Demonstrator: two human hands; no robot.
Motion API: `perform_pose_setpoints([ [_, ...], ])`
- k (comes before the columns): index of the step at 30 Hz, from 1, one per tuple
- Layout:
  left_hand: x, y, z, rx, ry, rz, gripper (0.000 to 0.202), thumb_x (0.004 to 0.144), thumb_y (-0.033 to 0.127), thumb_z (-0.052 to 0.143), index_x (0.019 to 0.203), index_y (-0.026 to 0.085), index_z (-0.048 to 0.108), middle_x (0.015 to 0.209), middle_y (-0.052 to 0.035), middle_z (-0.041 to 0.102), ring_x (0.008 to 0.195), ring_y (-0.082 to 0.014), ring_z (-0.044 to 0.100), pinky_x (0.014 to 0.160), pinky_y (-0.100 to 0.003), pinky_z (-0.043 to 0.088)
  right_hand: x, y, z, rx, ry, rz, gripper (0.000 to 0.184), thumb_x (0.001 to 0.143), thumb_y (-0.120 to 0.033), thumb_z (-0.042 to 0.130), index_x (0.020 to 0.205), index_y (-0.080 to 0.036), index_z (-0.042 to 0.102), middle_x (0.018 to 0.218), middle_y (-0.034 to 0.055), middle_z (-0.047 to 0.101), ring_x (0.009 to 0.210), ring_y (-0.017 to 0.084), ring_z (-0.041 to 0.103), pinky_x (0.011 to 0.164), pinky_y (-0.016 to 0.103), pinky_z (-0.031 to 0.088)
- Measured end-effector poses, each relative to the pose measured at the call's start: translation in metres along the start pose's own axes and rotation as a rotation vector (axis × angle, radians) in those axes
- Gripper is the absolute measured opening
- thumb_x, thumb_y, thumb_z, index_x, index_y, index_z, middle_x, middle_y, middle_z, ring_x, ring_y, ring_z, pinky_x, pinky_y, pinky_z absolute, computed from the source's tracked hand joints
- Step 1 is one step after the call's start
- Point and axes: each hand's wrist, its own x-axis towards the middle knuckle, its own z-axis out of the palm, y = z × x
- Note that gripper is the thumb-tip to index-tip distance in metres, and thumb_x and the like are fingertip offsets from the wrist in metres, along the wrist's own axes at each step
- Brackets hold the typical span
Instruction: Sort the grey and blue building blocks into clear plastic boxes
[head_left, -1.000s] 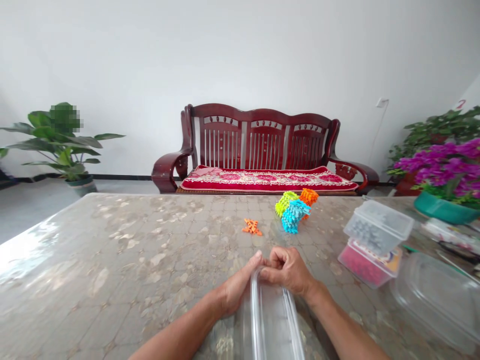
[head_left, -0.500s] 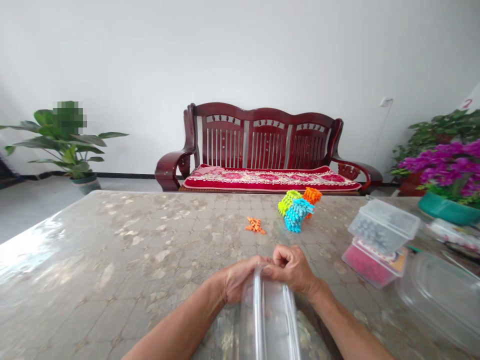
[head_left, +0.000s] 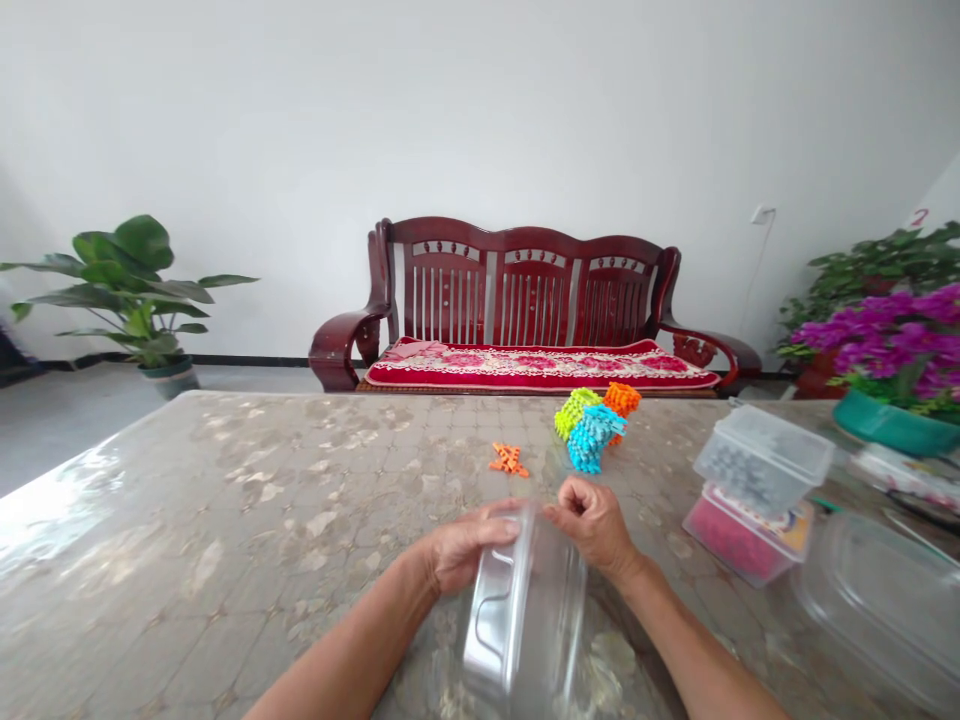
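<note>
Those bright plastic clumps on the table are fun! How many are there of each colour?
Lime green clump: 1
Blue clump: 1
Orange: 2 (orange clump, small orange piece)
Total: 4

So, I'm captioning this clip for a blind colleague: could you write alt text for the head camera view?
A left hand and right hand hold a clear rectangular plastic container above a mottled beige tabletop. Beyond them sit clustered lime, cyan and orange toy pieces, with stacked plastic boxes to the right and a dark red wooden bench behind.
</note>
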Motion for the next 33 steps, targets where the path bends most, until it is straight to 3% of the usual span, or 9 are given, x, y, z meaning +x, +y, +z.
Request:
perform_pose_setpoints([
  [2, -0.001, 0.006, -0.008, -0.011, 0.054, 0.053, 0.055, 0.062, 0.027, 0.081, 0.113, 0.018, 0.063, 0.095, -0.0084, 0.069, 0.078, -0.0205, 0.066, 0.078, -0.036, 0.050, 0.001, 0.006, -0.004, -0.005, 0.055, 0.002, 0.050, 0.072, -0.058, 0.063, 0.053, -0.021, 0.036, 0.050, -0.0068, 0.031, 0.050, 0.008, 0.028, 0.047, 0.022, 0.025],
  [5, -0.001, 0.016, -0.018, -0.062, 0.143, 0.262, 0.064, 0.065, 0.033, 0.080, 0.124, 0.021, 0.058, 0.113, -0.0118, 0.066, 0.100, -0.0274, 0.064, 0.091, -0.043, 0.047, 0.003, 0.021, -0.010, 0.007, 0.095, 0.046, 0.047, 0.075, -0.058, 0.059, 0.055, -0.022, 0.036, 0.051, -0.0067, 0.031, 0.049, 0.008, 0.029, 0.047, 0.022, 0.026],
  [8, 0.002, 0.021, -0.027, -0.054, 0.278, 0.492, 0.074, 0.066, 0.033, 0.081, 0.132, 0.024, 0.051, 0.124, -0.0123, 0.061, 0.121, -0.0322, 0.054, 0.102, -0.047, 0.041, 0.005, 0.035, -0.014, -0.043, 0.050, 0.104, 0.047, 0.079, -0.059, 0.055, 0.057, -0.021, 0.040, 0.052, -0.0059, 0.036, 0.050, 0.009, 0.035, 0.049, 0.023, 0.028],
  [11, 0.003, 0.025, -0.037, 0.010, 0.374, 0.607, 0.083, 0.063, 0.032, 0.083, 0.138, 0.027, 0.045, 0.128, -0.0113, 0.059, 0.132, -0.0325, 0.043, 0.107, -0.047, 0.038, 0.006, 0.043, -0.016, -0.212, -0.010, 0.120, 0.047, 0.081, -0.059, 0.053, 0.058, -0.020, 0.045, 0.052, -0.0048, 0.044, 0.052, 0.011, 0.042, 0.052, 0.023, 0.029],
  [16, -0.004, 0.035, -0.056, 0.040, 0.450, 0.650, 0.085, 0.062, 0.037, 0.083, 0.137, 0.028, 0.046, 0.129, -0.0101, 0.059, 0.135, -0.0312, 0.039, 0.106, -0.043, 0.040, 0.003, 0.044, -0.019, -0.452, 0.000, 0.163, 0.045, 0.086, -0.058, 0.048, 0.063, -0.020, 0.055, 0.055, -0.0021, 0.057, 0.054, 0.014, 0.053, 0.051, 0.025, 0.028],
  [19, -0.008, 0.040, -0.066, 0.047, 0.492, 0.652, 0.076, 0.066, 0.048, 0.078, 0.134, 0.026, 0.052, 0.127, -0.0107, 0.061, 0.134, -0.0305, 0.040, 0.104, -0.041, 0.042, 0.000, 0.041, -0.018, -0.532, 0.034, 0.160, 0.037, 0.088, -0.053, 0.047, 0.074, -0.022, 0.062, 0.072, 0.0007, 0.066, 0.067, 0.017, 0.061, 0.056, 0.026, 0.034],
  [24, -0.016, 0.046, -0.071, 0.064, 0.556, 0.570, 0.063, 0.073, 0.052, 0.070, 0.128, 0.025, 0.057, 0.128, -0.0117, 0.060, 0.128, -0.0300, 0.047, 0.102, -0.044, 0.042, -0.004, 0.028, -0.012, -0.618, 0.068, -0.055, 0.027, 0.088, -0.043, 0.051, 0.093, -0.021, 0.066, 0.098, 0.0075, 0.067, 0.096, 0.023, 0.061, 0.083, 0.035, 0.043],
  [28, -0.018, 0.048, -0.067, 0.134, 0.566, 0.480, 0.059, 0.066, 0.035, 0.079, 0.121, 0.022, 0.062, 0.126, -0.0126, 0.060, 0.122, -0.0291, 0.054, 0.102, -0.042, 0.043, -0.012, 0.009, 0.002, -0.644, -0.089, -0.198, 0.042, 0.085, -0.051, 0.054, 0.115, -0.022, 0.062, 0.126, 0.0103, 0.060, 0.118, 0.028, 0.050, 0.102, 0.044, 0.035],
  [33, -0.013, 0.045, -0.069, 0.060, 0.646, 0.562, 0.049, 0.061, 0.017, 0.077, 0.109, 0.019, 0.066, 0.119, -0.0102, 0.063, 0.109, -0.0243, 0.061, 0.094, -0.037, 0.049, -0.024, -0.006, 0.021, -0.645, -0.334, -0.218, 0.076, 0.077, -0.066, 0.056, 0.138, -0.021, 0.046, 0.145, 0.0091, 0.046, 0.136, 0.030, 0.032, 0.115, 0.048, 0.017],
])
